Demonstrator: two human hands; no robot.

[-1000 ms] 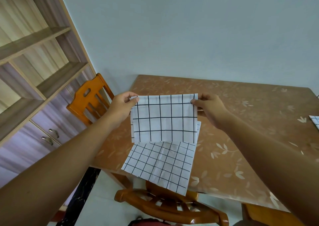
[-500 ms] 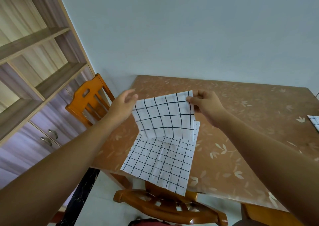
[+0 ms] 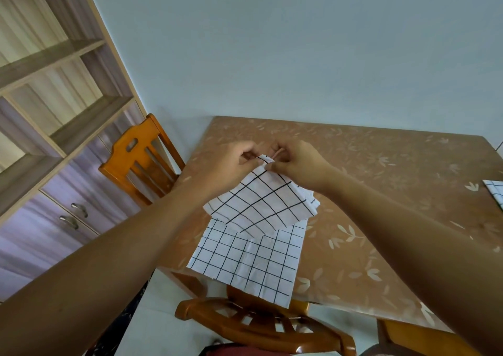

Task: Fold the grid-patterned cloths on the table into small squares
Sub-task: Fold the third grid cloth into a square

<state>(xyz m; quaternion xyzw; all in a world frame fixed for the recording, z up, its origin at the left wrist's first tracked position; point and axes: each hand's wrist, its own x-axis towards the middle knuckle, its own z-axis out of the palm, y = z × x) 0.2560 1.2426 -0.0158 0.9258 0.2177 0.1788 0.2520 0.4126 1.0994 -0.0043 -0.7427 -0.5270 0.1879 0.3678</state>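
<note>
A white cloth with a black grid (image 3: 261, 203), partly folded, hangs in the air above the table. My left hand (image 3: 231, 162) and my right hand (image 3: 296, 162) are close together and both pinch its top corner, so the cloth droops down toward me. Under it a second grid cloth (image 3: 250, 260) lies flat on the table's near-left corner and overhangs the edge. The corner of a third grid cloth (image 3: 495, 189) shows at the right border.
The table (image 3: 381, 192) has a brown leaf-patterned cover. One wooden chair (image 3: 138, 159) stands at its left side and another (image 3: 261, 325) at the near edge below the cloths. A shelf and cabinet unit (image 3: 49, 127) fills the left.
My hands have come together from holding the cloth's two top corners apart. The cloth, once stretched flat and upright, now hangs bunched from one point.
</note>
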